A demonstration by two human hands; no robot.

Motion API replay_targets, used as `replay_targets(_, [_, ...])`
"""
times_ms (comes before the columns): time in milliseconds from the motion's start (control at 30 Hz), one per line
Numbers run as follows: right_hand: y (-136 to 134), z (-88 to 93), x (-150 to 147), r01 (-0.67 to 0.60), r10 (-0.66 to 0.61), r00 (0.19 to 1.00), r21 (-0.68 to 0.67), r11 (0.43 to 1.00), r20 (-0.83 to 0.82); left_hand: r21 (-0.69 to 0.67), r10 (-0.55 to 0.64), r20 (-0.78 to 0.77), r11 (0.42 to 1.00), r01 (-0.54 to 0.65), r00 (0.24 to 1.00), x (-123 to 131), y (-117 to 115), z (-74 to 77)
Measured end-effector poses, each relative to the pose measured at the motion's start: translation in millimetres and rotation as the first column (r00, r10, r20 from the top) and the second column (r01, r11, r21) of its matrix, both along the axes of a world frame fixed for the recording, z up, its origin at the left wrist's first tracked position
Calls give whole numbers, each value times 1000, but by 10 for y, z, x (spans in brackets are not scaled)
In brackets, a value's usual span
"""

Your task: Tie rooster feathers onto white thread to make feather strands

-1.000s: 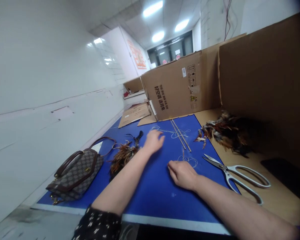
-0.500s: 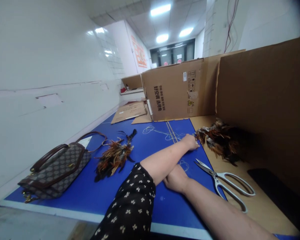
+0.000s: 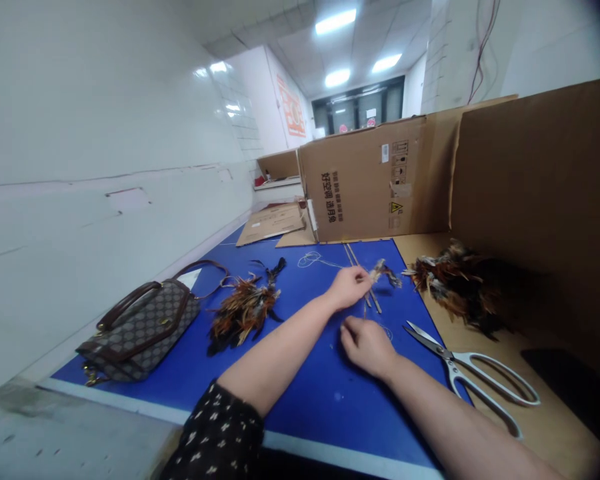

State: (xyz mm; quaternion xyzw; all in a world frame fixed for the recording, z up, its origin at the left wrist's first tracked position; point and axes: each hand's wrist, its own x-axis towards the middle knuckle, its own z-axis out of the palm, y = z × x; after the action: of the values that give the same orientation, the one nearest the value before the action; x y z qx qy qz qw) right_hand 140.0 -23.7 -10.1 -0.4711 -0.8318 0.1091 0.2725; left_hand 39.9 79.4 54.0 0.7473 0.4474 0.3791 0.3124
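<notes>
My left hand point(image 3: 349, 288) is raised over the blue mat, its fingertips pinching a small feather bunch point(image 3: 380, 269) with pale and dark parts. Lower and nearer to me, my right hand point(image 3: 369, 345) is closed with curled fingers. Something thin shows just above them, but what they hold is hidden. Between and beyond the hands lie thin sticks point(image 3: 375, 301). Loose pale string point(image 3: 310, 259) is looped on the mat. Scissors point(image 3: 447, 357) with white handles lie with blades partly apart, right of my right hand.
A large pile of brown and black feathers point(image 3: 443, 277) lies on cardboard at the right. A feather bundle point(image 3: 244, 307) rests on the blue mat point(image 3: 310, 400), beside a patterned handbag point(image 3: 155, 327) at the left. Tall cardboard point(image 3: 360, 187) walls the back and right.
My left hand has drawn back leftward from the feather pile, carrying a small feather bunch. The forearms, crossed before, are now apart. The view has shifted slightly.
</notes>
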Motion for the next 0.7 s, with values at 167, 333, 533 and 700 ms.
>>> replay_targets(167, [73,-5,6,112,-117,923,-35,993,-365,-198,53,436,979,38,898,-556,-517,-59])
replay_targets(333, [59,105,-45,-72,-99,782,-247,966,-615,-283,152,532,959,6,833,-667,-833,-265])
replay_targets(533, [75,125,-43,-143,-94,698,-268,953,-709,-252,46,478,964,87,877,-591,-943,-529])
replay_targets(700, [119,25,5,-12,-91,767,-156,988,-635,-172,166,422,980,-101,891,-693,-842,-561])
